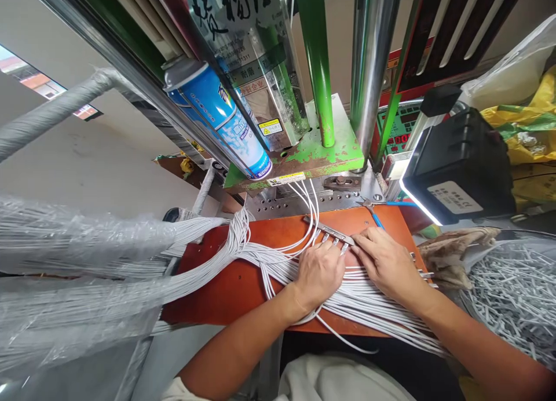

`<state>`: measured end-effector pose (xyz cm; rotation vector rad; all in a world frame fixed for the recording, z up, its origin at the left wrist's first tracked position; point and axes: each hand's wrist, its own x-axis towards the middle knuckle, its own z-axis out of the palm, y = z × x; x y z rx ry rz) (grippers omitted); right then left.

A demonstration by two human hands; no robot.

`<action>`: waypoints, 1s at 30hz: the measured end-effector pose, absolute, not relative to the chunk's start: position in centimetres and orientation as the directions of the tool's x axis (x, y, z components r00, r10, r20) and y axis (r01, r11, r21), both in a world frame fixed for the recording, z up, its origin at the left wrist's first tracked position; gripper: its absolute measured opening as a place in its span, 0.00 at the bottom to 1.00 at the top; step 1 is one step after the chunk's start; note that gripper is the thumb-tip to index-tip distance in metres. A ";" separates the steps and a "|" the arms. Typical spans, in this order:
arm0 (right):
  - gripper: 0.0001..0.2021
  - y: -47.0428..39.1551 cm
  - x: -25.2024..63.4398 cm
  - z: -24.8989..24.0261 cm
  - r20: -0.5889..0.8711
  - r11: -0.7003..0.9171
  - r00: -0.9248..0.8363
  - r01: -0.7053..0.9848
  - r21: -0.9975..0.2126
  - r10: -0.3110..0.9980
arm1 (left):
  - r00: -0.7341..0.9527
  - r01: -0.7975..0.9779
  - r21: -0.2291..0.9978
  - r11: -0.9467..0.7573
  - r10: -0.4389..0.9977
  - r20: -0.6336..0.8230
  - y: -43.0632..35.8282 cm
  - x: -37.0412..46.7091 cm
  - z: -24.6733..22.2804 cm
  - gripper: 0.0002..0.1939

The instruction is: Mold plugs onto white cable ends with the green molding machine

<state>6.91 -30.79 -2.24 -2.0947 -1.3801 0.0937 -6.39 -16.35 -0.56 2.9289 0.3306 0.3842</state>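
A narrow metal bar with slots (332, 232) lies at a slant over the orange-brown work board. Small metal connector ends sit side by side along its near edge. My left hand (321, 270) is closed over these ends, its fingers curled against the bar; what lies under the fingers is partly hidden. My right hand (384, 259) pinches the right end of the bar between thumb and fingers. Beneath both hands runs a thick bundle of white cables (217, 268), and several white cables (310, 201) loop up to the press in front.
The green press plate (317, 157) stands just beyond the board (208, 296), with a blue spray can (226, 123) by it. Blue-handled nippers (377, 218) lie at the board's back right. A lit black lamp (460, 163) and a bag of white offcuts (516, 291) are at right.
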 end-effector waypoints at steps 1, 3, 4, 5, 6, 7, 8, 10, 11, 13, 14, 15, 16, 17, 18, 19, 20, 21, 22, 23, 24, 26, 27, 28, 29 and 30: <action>0.12 -30.8 6.9 -2.2 0.272 -0.262 0.450 0.811 -0.523 0.851 | 0.942 0.198 0.207 -0.958 0.244 0.230 -16.4 -6.3 -0.6 0.09; 0.12 -30.8 6.9 -2.2 0.286 -0.256 0.446 0.818 -0.515 0.848 | 0.942 0.198 0.237 -0.951 0.251 0.221 -16.5 -6.2 -0.4 0.06; 0.12 -30.8 6.9 -2.2 0.294 -0.250 0.443 0.820 -0.515 0.847 | 0.942 0.197 0.252 -0.948 0.254 0.219 -16.6 -6.2 -0.3 0.06; 0.12 -30.9 6.9 -2.2 0.300 -0.240 0.436 0.822 -0.516 0.849 | 0.942 0.196 0.264 -0.944 0.256 0.218 -16.7 -6.2 -0.2 0.05; 0.12 -30.9 7.0 -2.2 0.304 -0.228 0.427 0.824 -0.519 0.852 | 0.941 0.198 0.273 -0.941 0.261 0.215 -16.9 -6.2 -0.1 0.05; 0.12 -30.9 7.0 -2.1 0.304 -0.216 0.417 0.824 -0.523 0.856 | 0.940 0.205 0.278 -0.938 0.268 0.211 -17.0 -6.2 -0.1 0.05; 0.12 -30.9 7.0 -2.1 0.303 -0.204 0.406 0.825 -0.527 0.862 | 0.939 0.212 0.280 -0.936 0.275 0.207 -17.2 -6.2 -0.1 0.05; 0.13 -30.8 7.1 -2.2 0.303 -0.189 0.394 0.824 -0.534 0.868 | 0.935 0.231 0.277 -0.933 0.291 0.201 -17.3 -6.1 0.0 0.06; 0.13 -30.7 7.1 -2.2 0.301 -0.190 0.395 0.824 -0.534 0.868 | 0.936 0.235 0.280 -0.931 0.295 0.194 -17.2 -6.1 0.0 0.07; 0.12 -30.5 7.0 -2.1 0.295 -0.211 0.412 0.821 -0.531 0.862 | 0.942 0.232 0.327 -0.916 0.295 0.161 -16.6 -6.1 0.4 0.11; 0.12 -30.4 6.9 -2.0 0.294 -0.224 0.425 0.818 -0.530 0.856 | 0.942 0.236 0.380 -0.894 0.307 0.137 -15.9 -6.2 0.7 0.13; 0.12 -30.3 6.7 -1.9 0.294 -0.235 0.437 0.814 -0.531 0.850 | 0.935 0.249 0.454 -0.856 0.335 0.118 -15.1 -6.4 1.0 0.13; 0.11 -30.3 6.5 -1.8 0.294 -0.243 0.445 0.812 -0.531 0.846 | 0.917 0.268 0.537 -0.800 0.383 0.113 -14.1 -6.6 1.4 0.13; 0.11 -30.2 6.3 -1.7 0.294 -0.248 0.450 0.811 -0.529 0.843 | 0.883 0.290 0.627 -0.723 0.455 0.116 -12.8 -6.8 1.6 0.12; 0.10 -30.2 6.2 -1.6 0.294 -0.252 0.452 0.812 -0.527 0.843 | 0.827 0.300 0.714 -0.633 0.546 0.137 -11.4 -6.9 1.7 0.12; 0.10 -30.1 6.1 -1.6 0.288 -0.261 0.453 0.814 -0.519 0.844 | 0.751 0.283 0.785 -0.551 0.636 0.177 -9.9 -6.6 1.7 0.12; 0.10 -30.0 6.1 -1.6 0.280 -0.275 0.459 0.815 -0.509 0.843 | 0.679 0.239 0.851 -0.468 0.707 0.198 -8.3 -6.1 1.5 0.12; 0.10 -30.0 6.2 -1.7 0.273 -0.291 0.467 0.815 -0.501 0.841 | 0.628 0.174 0.918 -0.356 0.758 0.175 -6.9 -5.2 1.3 0.14; 0.10 -30.0 6.4 -1.8 0.269 -0.305 0.476 0.814 -0.494 0.837 | 0.585 0.105 0.966 -0.236 0.800 0.132 -5.8 -4.1 1.1 0.15; 0.10 -29.9 6.5 -1.9 0.267 -0.315 0.484 0.813 -0.490 0.834 | 0.587 0.043 0.994 -0.102 0.807 0.057 -4.9 -2.8 1.0 0.15; 0.11 -30.0 6.6 -1.9 0.268 -0.321 0.489 0.812 -0.487 0.830 | 0.616 0.000 0.999 0.043 0.787 -0.034 -4.3 -1.6 1.1 0.14; 0.11 -30.0 6.7 -2.0 0.276 -0.323 0.493 0.812 -0.486 0.825 | 0.690 -0.028 0.957 0.289 0.698 -0.191 -3.8 0.5 1.5 0.09; 0.11 -30.1 6.7 -2.0 0.281 -0.319 0.492 0.813 -0.487 0.824 | 0.719 -0.028 0.928 0.371 0.652 -0.239 -3.7 1.2 1.8 0.06; 0.11 -30.1 6.6 -2.0 0.287 -0.315 0.490 0.814 -0.488 0.823 | 0.744 -0.029 0.904 0.426 0.613 -0.265 -3.6 1.6 2.0 0.04; 0.12 -30.2 6.6 -2.0 0.292 -0.311 0.488 0.815 -0.489 0.822 | 0.767 -0.035 0.887 0.460 0.582 -0.271 -3.5 1.8 2.1 0.04; 0.12 -30.2 6.6 -2.0 0.296 -0.308 0.488 0.815 -0.490 0.821 | 0.794 -0.046 0.876 0.480 0.549 -0.259 -3.3 1.7 2.1 0.04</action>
